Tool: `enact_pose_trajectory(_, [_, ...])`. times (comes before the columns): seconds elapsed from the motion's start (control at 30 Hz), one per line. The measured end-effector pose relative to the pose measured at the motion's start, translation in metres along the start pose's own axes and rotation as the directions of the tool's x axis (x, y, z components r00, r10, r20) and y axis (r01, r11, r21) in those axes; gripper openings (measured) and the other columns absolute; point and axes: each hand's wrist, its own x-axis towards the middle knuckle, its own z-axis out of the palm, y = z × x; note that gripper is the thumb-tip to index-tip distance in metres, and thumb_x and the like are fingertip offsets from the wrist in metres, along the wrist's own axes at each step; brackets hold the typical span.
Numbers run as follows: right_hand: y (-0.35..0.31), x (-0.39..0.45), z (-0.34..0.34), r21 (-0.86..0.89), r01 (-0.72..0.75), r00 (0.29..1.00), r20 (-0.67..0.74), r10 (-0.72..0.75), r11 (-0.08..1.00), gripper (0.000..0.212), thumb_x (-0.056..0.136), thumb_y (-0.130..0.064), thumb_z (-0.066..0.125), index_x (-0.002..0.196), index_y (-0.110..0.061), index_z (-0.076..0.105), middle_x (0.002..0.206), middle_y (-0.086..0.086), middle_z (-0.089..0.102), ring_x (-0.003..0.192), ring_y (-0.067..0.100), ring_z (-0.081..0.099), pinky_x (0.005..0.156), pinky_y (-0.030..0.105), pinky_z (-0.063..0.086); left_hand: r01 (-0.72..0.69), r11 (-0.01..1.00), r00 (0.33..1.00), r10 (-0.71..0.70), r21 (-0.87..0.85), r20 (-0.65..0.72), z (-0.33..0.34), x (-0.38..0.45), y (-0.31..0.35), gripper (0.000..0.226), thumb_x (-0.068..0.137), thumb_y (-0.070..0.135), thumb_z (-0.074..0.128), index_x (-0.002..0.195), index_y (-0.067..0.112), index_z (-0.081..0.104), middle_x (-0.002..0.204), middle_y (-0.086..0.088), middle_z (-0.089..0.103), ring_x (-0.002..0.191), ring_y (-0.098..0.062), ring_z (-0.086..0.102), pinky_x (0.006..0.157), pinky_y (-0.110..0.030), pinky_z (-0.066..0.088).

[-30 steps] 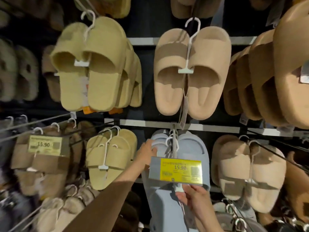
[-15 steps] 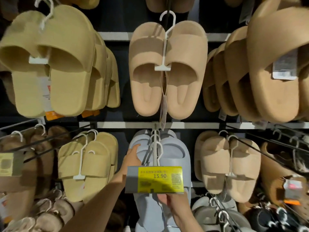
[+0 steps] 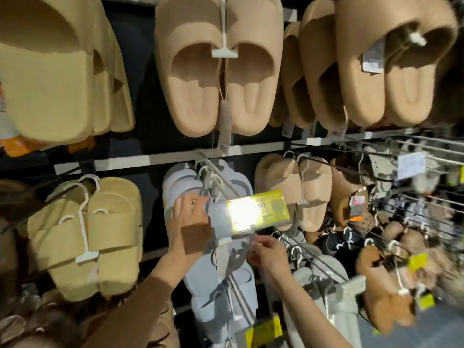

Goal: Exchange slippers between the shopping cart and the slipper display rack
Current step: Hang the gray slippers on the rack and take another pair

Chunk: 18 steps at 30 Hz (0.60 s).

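A pair of light blue slippers [image 3: 223,287] hangs on a metal peg [image 3: 216,174] in the lower row of the display rack [image 3: 263,146], partly behind a glaring yellow price tag [image 3: 251,212]. My left hand [image 3: 188,219] holds the upper left of the pair, fingers reaching behind the tag. Just under the tag, my right hand [image 3: 268,254] pinches the pair's hanger and paper label. The shopping cart is out of view.
Olive slippers [image 3: 88,234] hang to the left and beige ones [image 3: 298,192] to the right. Larger beige pairs [image 3: 216,79] hang above. Grey slippers [image 3: 324,285] and several metal pegs [image 3: 414,202] with tags jut out at the lower right.
The view has moved closer and tilted. My left hand slid up toward the hanger hooks behind the tag. My right hand shifted right under the tag, which now catches glare.
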Motion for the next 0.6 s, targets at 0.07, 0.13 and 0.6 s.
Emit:
enact_pose_trajectory(0.07, [0.002, -0.020, -0.013, -0.097, 0.040, 0.990, -0.130, -0.052, 0.995, 0.009, 0.088, -0.001, 0.053, 0.083, 0.003, 0.060, 0.065, 0.010, 0.054, 0.048, 0.011, 0.054, 0.046, 0.016, 0.046, -0.042, 0.998, 0.985, 0.034, 0.045, 0.170, 0.002, -0.011, 0.003, 0.028, 0.066, 0.019, 0.044, 0.083, 0.007, 0.062, 0.081, -0.012, 0.063, 0.081, -0.027, 0.052, 0.064, -0.034, 0.043])
enact_pose_trajectory(0.13, [0.011, -0.044, -0.025, -0.182, 0.049, 0.960, -0.263, -0.096, 0.982, 0.009, 0.088, -0.008, 0.056, 0.084, -0.015, 0.061, 0.073, 0.009, 0.061, 0.062, 0.019, 0.061, 0.061, 0.027, 0.055, -0.025, 1.000, 0.879, 0.014, 0.017, 0.476, 0.004, -0.029, 0.004, 0.030, 0.073, 0.021, 0.040, 0.073, 0.016, 0.070, 0.077, -0.004, 0.066, 0.075, -0.025, 0.063, 0.062, -0.026, 0.050])
enact_pose_trajectory(0.6, [0.068, -0.371, -0.157, -0.446, -0.369, 0.426, -0.861, -0.277, 0.816, 0.033, 0.086, -0.013, 0.060, 0.117, -0.003, 0.055, 0.114, 0.016, 0.058, 0.098, 0.031, 0.060, 0.087, 0.032, 0.042, -0.394, 0.605, 0.589, 0.744, -0.692, 0.315, -0.029, -0.153, 0.216, 0.030, 0.071, 0.022, 0.035, 0.065, 0.016, 0.063, 0.064, -0.002, 0.063, 0.069, -0.025, 0.058, 0.060, -0.030, 0.046])
